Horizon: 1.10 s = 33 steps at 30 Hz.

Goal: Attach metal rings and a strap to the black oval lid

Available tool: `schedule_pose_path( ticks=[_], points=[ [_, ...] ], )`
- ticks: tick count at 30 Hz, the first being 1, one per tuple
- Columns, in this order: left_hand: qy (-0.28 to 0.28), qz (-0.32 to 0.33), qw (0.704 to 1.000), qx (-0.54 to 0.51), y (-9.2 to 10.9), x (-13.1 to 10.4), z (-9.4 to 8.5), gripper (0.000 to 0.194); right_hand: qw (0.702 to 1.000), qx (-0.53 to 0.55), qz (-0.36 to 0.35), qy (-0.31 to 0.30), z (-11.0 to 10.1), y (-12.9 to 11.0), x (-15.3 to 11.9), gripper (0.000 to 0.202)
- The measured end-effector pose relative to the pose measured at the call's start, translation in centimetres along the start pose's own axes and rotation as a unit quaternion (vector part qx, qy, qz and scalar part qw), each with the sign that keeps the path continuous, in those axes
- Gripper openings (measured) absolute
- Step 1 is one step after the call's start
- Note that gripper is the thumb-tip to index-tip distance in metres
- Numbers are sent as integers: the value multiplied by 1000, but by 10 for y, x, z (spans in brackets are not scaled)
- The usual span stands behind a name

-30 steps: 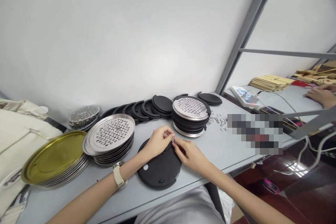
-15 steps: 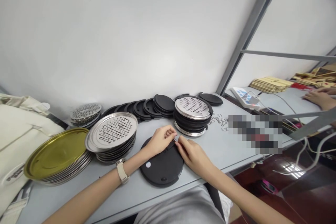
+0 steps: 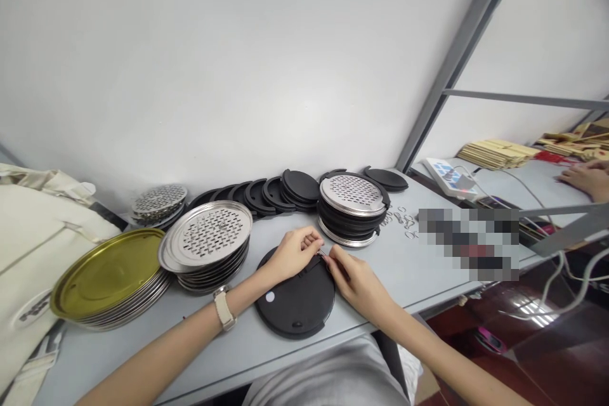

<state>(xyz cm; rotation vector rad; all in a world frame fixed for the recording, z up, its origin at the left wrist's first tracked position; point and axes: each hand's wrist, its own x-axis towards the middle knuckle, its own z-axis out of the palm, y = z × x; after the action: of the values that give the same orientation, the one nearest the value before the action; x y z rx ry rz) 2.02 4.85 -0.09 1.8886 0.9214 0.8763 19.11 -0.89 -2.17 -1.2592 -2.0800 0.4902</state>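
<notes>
A black round disc [image 3: 295,307] with a white dot and a small dark knob near its front edge lies flat on the table before me. My left hand [image 3: 299,252] rests over its far edge with the fingers closed in a pinch. From the other side my right hand [image 3: 354,278] also pinches. A small shiny metal piece [image 3: 322,254] shows between the two sets of fingertips; its exact shape is mostly hidden. Loose metal rings [image 3: 404,222] lie scattered farther right. Just behind my hands stands a stack of black discs [image 3: 349,217] topped by a perforated metal plate [image 3: 353,193].
Left are a stack of gold round trays [image 3: 109,276], perforated metal plates [image 3: 216,235] and a cream bag [image 3: 28,247]. Black notched discs [image 3: 259,195] overlap along the wall. Right are a metal post [image 3: 459,60], a power strip [image 3: 447,177], wooden pieces [image 3: 497,153] and another person's hand [image 3: 587,179].
The view has shifted slightly, so most things sit a little farther right. Both hands stay at the disc's far edge, their fingertips still around the small metal piece.
</notes>
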Motion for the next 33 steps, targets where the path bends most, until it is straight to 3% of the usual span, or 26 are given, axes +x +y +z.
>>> schedule_pose_path(
  ticks=[18, 33],
  points=[
    [1, 10, 1000, 22, -1, 1, 0, 13, 997, 74, 0, -31, -3, -2, 5, 20],
    [-11, 6, 999, 41, 1, 1, 0, 12, 999, 32, 3, -43, -1, -1, 5, 17]
  ],
)
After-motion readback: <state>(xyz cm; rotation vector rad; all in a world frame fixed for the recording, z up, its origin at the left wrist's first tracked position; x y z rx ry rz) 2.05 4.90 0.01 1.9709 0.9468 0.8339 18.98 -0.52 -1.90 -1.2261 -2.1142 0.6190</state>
